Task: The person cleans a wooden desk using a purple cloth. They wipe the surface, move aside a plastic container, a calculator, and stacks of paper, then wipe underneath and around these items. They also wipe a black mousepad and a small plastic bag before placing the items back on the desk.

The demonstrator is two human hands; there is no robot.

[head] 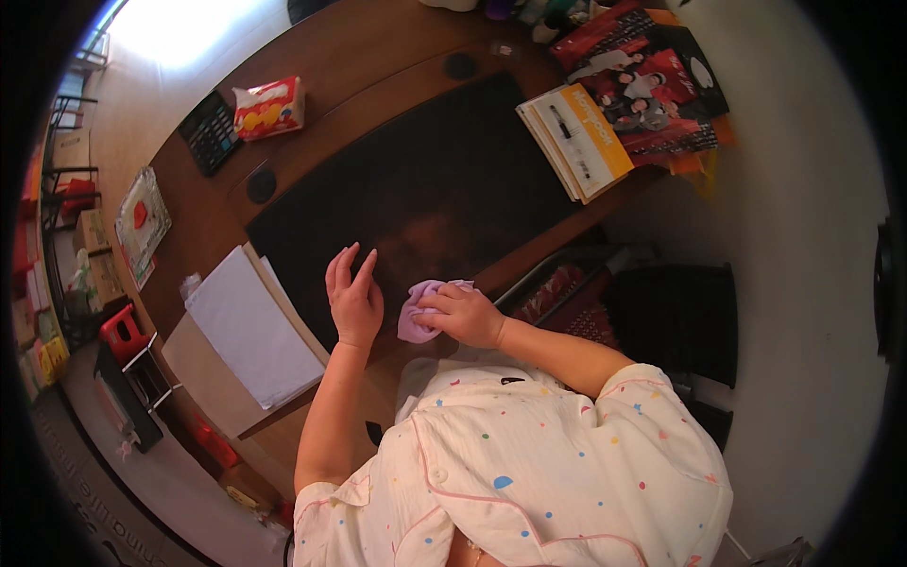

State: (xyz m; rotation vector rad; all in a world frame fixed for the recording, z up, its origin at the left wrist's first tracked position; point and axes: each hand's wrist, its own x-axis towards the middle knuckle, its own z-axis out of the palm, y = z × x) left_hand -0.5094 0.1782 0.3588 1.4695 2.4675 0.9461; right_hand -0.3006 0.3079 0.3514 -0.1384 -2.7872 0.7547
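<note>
My right hand (pixel 464 313) grips a crumpled lilac cloth (pixel 418 320) at the front edge of the desk, close to my body. Bent fingers cover part of the cloth. To its left my left hand (pixel 356 301) is raised with its fingers apart, holding nothing, over the near left part of a black desk mat (pixel 425 163). Whether that hand touches the mat cannot be told. Left of it lies a stack of white paper sheets (pixel 251 326) on a tan folder (pixel 205 375).
On the wooden desk (pixel 354 85) are a calculator (pixel 211 133), a red snack-like packet (pixel 269 108) and a foil-edged tray (pixel 144 216). Notebooks (pixel 574 142) with pens lie at right beside a printed photo sheet (pixel 645 85). A black chair (pixel 673 319) stands near the wall.
</note>
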